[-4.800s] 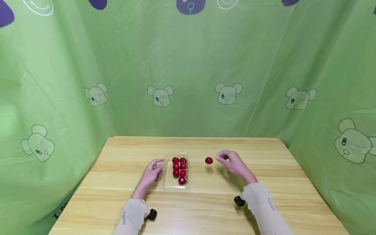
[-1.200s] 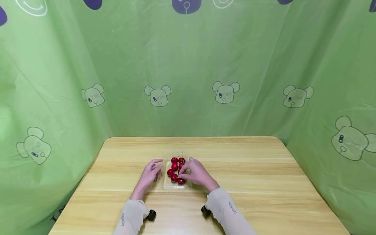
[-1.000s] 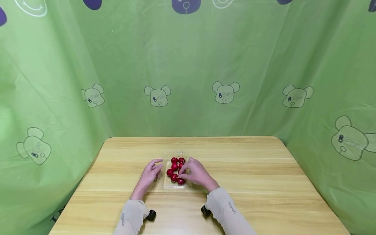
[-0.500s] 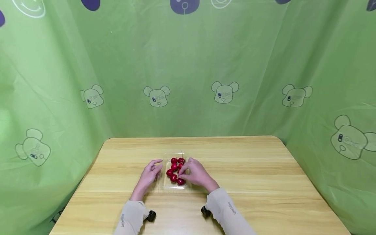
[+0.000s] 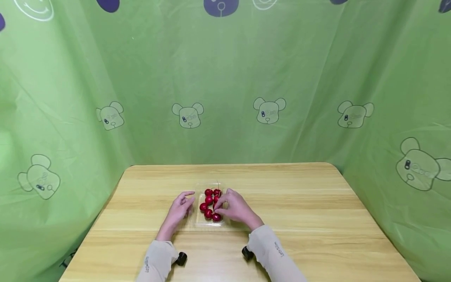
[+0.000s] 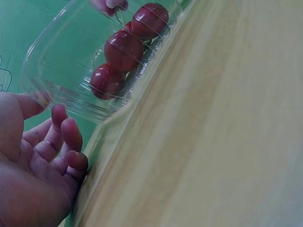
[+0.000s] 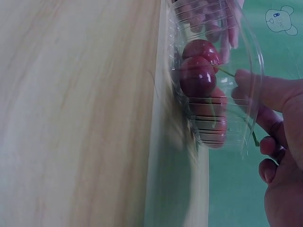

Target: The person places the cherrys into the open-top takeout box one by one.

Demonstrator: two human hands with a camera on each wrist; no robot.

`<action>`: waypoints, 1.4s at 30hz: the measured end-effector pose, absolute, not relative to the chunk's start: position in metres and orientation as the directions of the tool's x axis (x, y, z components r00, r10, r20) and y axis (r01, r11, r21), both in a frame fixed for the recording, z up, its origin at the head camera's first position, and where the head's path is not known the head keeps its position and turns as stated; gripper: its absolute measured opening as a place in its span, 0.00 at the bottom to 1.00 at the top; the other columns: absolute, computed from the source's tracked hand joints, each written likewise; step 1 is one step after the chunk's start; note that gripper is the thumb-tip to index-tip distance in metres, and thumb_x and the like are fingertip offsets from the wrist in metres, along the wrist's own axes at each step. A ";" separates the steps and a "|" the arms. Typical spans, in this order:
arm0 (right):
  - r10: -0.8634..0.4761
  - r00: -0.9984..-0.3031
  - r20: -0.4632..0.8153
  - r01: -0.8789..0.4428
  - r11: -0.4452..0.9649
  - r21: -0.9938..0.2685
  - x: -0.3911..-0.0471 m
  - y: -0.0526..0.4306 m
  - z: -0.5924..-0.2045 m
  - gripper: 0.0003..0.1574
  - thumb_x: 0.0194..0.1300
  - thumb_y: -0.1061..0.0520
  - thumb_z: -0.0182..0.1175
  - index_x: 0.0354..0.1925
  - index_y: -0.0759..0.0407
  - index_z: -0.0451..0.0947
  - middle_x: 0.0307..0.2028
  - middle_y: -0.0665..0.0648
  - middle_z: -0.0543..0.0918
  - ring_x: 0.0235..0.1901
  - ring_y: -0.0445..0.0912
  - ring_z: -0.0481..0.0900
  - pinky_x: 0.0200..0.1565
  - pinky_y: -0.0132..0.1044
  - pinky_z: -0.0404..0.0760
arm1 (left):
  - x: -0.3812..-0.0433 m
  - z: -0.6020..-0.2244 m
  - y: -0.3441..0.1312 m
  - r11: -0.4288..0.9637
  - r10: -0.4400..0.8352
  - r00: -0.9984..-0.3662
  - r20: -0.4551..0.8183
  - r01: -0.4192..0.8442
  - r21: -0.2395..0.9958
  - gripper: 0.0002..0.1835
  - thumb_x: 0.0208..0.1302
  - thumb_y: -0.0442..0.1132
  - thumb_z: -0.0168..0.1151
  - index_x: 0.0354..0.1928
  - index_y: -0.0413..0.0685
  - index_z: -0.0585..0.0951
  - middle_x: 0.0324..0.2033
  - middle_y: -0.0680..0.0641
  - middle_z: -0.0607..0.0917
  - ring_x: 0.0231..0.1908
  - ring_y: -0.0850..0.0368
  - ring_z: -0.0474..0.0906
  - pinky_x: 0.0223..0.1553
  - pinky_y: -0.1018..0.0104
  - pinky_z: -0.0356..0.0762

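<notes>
In the head view, a clear plastic box [image 5: 201, 220] on the table holds several red cherries [image 5: 209, 200] with stems. My right hand [image 5: 237, 206] reaches over the box's right side. In the right wrist view, its thumb and a finger pinch the green stem [image 7: 224, 71] of a cherry [image 7: 198, 76] inside the box. That hand hides part of the right column of cherries in the head view. My left hand [image 5: 179, 209] rests at the left side of the box, fingers loosely bent and holding nothing. One finger [image 6: 32, 105] lies against the box's corner or just behind it.
The light wooden table [image 5: 317, 219] extends around the box on every side. A green curtain [image 5: 225, 145] with bear drawings hangs behind the table and at both sides. Black wrist cameras [image 5: 248, 253] sit under both sleeves.
Since the oldest frame, my right hand has brought a cherry by its stem from the right into the box. Cherries at the box's near left have shifted. Over the last second, hardly anything moves.
</notes>
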State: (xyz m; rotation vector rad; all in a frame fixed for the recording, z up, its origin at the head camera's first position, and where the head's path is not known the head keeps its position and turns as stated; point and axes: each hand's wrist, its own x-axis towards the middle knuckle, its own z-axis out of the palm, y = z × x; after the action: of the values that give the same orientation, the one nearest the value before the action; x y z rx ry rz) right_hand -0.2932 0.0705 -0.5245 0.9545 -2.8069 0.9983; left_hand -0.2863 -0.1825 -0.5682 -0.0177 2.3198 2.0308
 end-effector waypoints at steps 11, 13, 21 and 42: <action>-0.525 -0.824 0.212 -0.530 0.584 -0.615 -0.294 0.077 -0.520 0.04 0.62 0.56 0.75 0.37 0.49 0.90 0.37 0.43 0.89 0.44 0.47 0.83 0.67 0.55 0.71 | -0.286 -0.568 -0.181 0.136 0.027 -0.998 -0.054 -0.050 0.989 0.25 0.76 0.44 0.60 0.70 0.42 0.73 0.27 0.47 0.78 0.25 0.57 0.70 0.24 0.70 0.68; -0.517 -0.828 0.215 -0.523 0.575 -0.630 -0.294 0.079 -0.520 0.05 0.62 0.56 0.74 0.38 0.49 0.90 0.37 0.43 0.89 0.44 0.47 0.82 0.65 0.55 0.72 | -0.285 -0.567 -0.181 0.132 0.029 -0.998 -0.056 -0.052 0.990 0.25 0.76 0.45 0.61 0.70 0.43 0.74 0.27 0.47 0.78 0.25 0.57 0.70 0.24 0.71 0.68; -0.445 -0.863 0.240 -0.471 0.535 -0.701 -0.295 0.086 -0.521 0.14 0.64 0.59 0.72 0.49 0.53 0.88 0.39 0.47 0.84 0.40 0.44 0.80 0.44 0.36 0.81 | -0.286 -0.568 -0.181 0.129 0.031 -0.998 -0.054 -0.050 0.990 0.26 0.76 0.45 0.61 0.70 0.43 0.73 0.28 0.46 0.79 0.25 0.57 0.71 0.25 0.70 0.69; -0.450 -0.870 0.199 -0.441 0.532 -0.723 -0.296 0.091 -0.528 0.09 0.63 0.61 0.72 0.42 0.51 0.88 0.40 0.48 0.83 0.38 0.40 0.78 0.44 0.30 0.81 | -0.285 -0.567 -0.182 0.123 0.026 -0.998 -0.057 -0.053 0.991 0.24 0.77 0.44 0.59 0.70 0.44 0.74 0.28 0.46 0.78 0.24 0.57 0.70 0.24 0.70 0.68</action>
State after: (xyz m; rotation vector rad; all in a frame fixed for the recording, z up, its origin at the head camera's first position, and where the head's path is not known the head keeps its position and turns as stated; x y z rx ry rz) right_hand -0.2960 0.0911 -0.5278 0.8025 -2.7596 1.2976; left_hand -0.2851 -0.1822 -0.5673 -0.0275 2.3082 2.0420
